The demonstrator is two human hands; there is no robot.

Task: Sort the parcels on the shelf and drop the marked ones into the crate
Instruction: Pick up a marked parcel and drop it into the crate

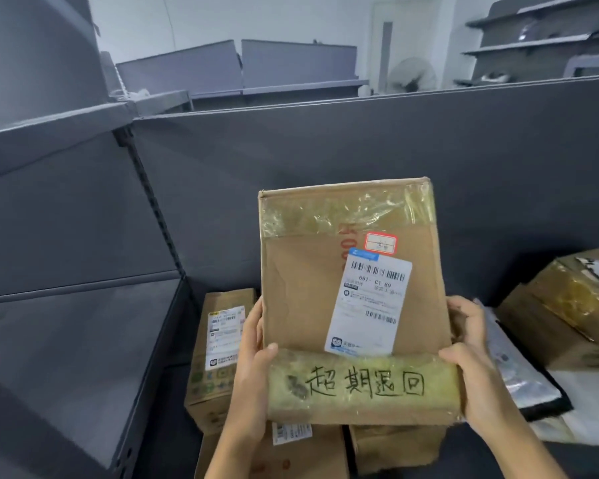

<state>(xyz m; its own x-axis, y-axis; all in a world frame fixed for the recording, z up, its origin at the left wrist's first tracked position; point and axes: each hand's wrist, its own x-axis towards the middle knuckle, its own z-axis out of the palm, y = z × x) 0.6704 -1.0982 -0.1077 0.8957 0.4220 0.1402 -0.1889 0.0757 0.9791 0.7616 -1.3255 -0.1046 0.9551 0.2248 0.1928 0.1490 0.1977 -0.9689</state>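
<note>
Parcels first: we've got one cardboard box (353, 299) held up in front of us, above the shelf (83, 340), with more boxes stacked underneath. Our left hand (253, 371) is closed around its lower left edge, thumb on the front face, and our right hand (471, 361) is closed around the lower right edge the same way. So both hands are wrapped on it, nothing else in them.

Handling guess: it looks like stiff corrugated board, a bit creased and worn, so it should hold shape fine. The taped bands (360, 382) are glossy and probably slick, so gripping the side edges on bare cardboard seems smarter. Weight we can't tell, though two hands at the bottom suggests it isn't feather light.

Writing: black marker on the lower tape reads 超期退回. The white shipping label (367, 305) shows barcodes and "661- C1 69"; the rest is too blurry. There's a small red-bordered sticker (381, 243) above it, unreadable. Partial red print on the box, looks like zeros. No crate in view.
</note>
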